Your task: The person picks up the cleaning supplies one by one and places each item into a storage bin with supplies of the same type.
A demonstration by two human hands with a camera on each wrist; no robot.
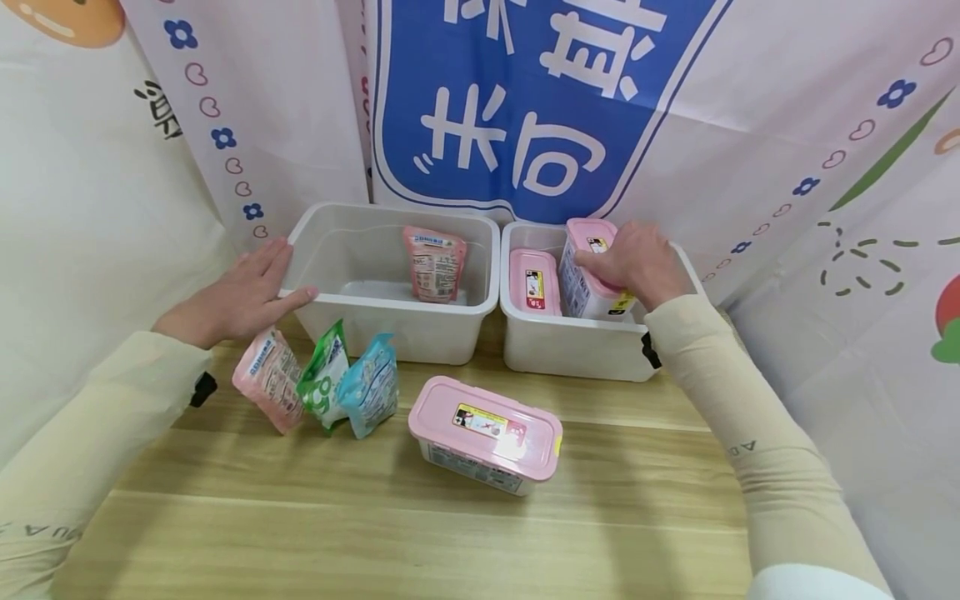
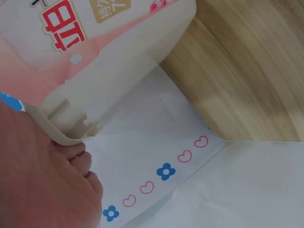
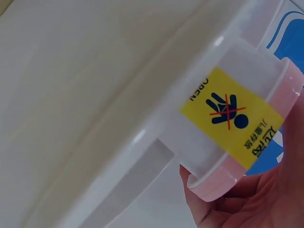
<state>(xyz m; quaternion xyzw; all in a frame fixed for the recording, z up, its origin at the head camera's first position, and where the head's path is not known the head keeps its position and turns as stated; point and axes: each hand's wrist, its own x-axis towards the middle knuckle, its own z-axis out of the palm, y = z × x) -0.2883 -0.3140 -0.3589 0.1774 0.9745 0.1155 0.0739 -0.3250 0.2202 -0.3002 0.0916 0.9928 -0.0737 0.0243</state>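
My right hand (image 1: 633, 262) grips a pink-lidded box (image 1: 588, 279), which stands tilted in the right bin (image 1: 577, 350). In the right wrist view, fingers curl at the pink lid (image 3: 221, 180), beside a yellow warning label. Another pink-lidded box (image 1: 535, 282) sits in that bin, to the left. My left hand (image 1: 236, 292) rests with extended fingers on the left bin's (image 1: 390, 321) left front corner; the left wrist view shows it against the rim (image 2: 61, 130). One pink pouch (image 1: 437, 265) stands inside the left bin.
On the wooden table (image 1: 337, 517), a pink pouch (image 1: 270, 379), a green pouch (image 1: 326, 379) and a blue pouch (image 1: 370, 387) stand before the left bin. A third pink-lidded box (image 1: 486, 429) lies nearer me. Printed cloth (image 1: 675, 158) hangs behind the bins.
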